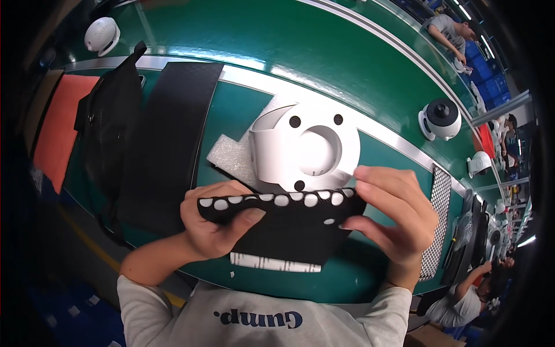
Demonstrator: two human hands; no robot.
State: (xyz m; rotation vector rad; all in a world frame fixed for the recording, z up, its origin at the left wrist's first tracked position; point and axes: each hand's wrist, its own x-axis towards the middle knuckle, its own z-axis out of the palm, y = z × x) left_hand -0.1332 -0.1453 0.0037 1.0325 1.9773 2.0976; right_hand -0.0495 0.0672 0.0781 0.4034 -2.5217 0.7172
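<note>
Between my hands is a black sheet (295, 228), bent over, with a row of white round spots along its upper edge and one more spot near its right end. My left hand (217, 217) is closed around the left end, thumb on the near face. At the right end my right hand (399, 211) is closed on the sheet, fingers at the top corner and thumb lower down. Just beyond it lies a white rounded housing (272, 153) with a circular opening and several black round pads on its face. White foam wrap (230, 153) is under the housing.
A white printed strip (274, 263) lies below the sheet. Left are a dark panel (165, 127), a black bag (110, 127) and an orange sheet (58, 127). A patterned strip (437, 217) lies right. White devices (103, 36) stand on the green conveyor (231, 29). Other people work at the right.
</note>
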